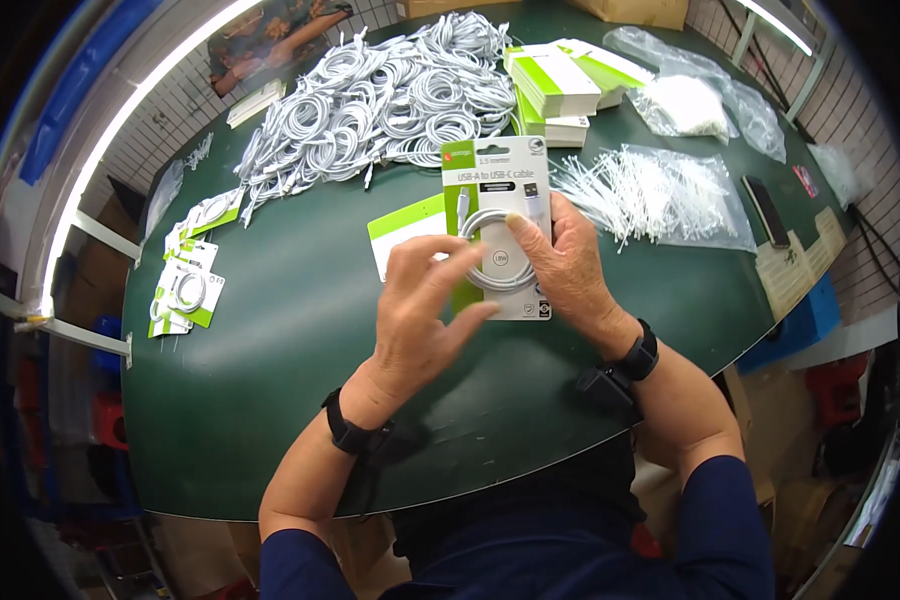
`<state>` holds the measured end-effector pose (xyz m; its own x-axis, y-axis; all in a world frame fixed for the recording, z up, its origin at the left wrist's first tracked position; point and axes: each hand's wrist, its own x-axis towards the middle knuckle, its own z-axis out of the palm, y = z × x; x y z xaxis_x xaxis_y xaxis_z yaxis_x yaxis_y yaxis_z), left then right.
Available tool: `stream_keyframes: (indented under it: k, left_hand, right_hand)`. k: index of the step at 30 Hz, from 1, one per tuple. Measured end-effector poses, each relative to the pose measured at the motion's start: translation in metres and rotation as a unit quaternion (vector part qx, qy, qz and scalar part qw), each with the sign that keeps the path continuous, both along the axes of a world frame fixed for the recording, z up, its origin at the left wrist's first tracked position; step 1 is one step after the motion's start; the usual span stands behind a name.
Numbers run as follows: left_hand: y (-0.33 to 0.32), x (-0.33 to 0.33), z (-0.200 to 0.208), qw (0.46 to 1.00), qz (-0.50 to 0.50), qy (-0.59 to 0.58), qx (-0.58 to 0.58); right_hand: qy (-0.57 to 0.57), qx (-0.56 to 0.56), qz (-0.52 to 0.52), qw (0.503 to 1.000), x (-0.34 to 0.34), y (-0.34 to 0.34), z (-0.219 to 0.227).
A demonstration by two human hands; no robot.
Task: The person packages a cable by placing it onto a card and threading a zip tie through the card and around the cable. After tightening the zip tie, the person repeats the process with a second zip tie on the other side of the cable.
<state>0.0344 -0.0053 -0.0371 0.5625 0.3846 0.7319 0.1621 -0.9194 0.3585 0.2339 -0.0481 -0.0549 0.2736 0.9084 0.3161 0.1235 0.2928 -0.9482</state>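
Over the middle of the green table, my right hand (573,262) grips a white-and-green cable card (510,185) by its right edge. Its thumb presses on a coiled white cable (487,284) lying against the card's front. My left hand (423,295) is at the card's left side, thumb and fingers apart, the fingertips close to the coil. Whether they touch it I cannot tell. Behind it, another green-and-white card (407,228) lies on the table, partly hidden by my left hand and the held card.
A large heap of coiled white cables (390,100) covers the far middle. Stacked cards (555,80) stand right of it, near a plastic bag of white ties (660,195). A phone (766,211) lies far right. Cards with cables (188,285) lie at left. Another person's arm (285,45) shows beyond.
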Motion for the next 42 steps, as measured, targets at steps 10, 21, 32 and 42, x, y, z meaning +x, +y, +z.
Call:
stream_keyframes:
  k: [10, 21, 32, 42]
  left_hand:
    - [-0.012, 0.007, -0.003, 0.743, -0.096, -0.219, -0.625]
    - [0.003, -0.021, 0.039, 0.959, -0.005, -0.039, -0.281]
    - [0.002, -0.015, 0.030, 0.929, 0.053, -0.102, -0.353]
    - [0.009, -0.023, 0.020, 0.795, -0.057, -0.102, -0.595]
  right_hand:
    - [0.105, 0.069, 0.081, 0.989, -0.016, -0.005, 0.006]
    - [-0.312, 0.217, 0.011, 0.925, 0.013, -0.021, 0.049]
    - [0.033, 0.042, 0.148, 0.988, -0.008, -0.019, 0.024]
    - [0.089, -0.020, 0.166, 0.982, 0.000, -0.012, 0.012]
